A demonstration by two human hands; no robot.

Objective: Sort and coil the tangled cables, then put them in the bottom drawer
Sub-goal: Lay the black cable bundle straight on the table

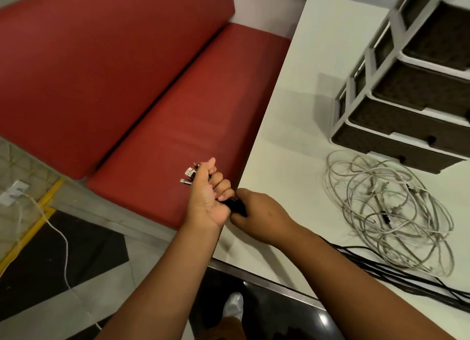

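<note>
My left hand (207, 197) grips a bundle of black cables (235, 204) just off the table's left edge, and their plug ends (189, 175) stick out past my fingers. Beside it, my right hand (256, 217) has its fingers curled round the same bundle. More black cable (412, 278) trails from under my right forearm across the table to the right. A loose tangle of white cables (389, 212) lies on the white table (284, 136). Behind the tangle stands a drawer unit with dark drawer fronts; its bottom drawer (391, 146) looks closed.
A red padded bench (178, 105) runs along the left of the table. On the floor at the left, a white cable (61, 238) leads to a socket. A shoe (232, 306) shows below the table's near edge.
</note>
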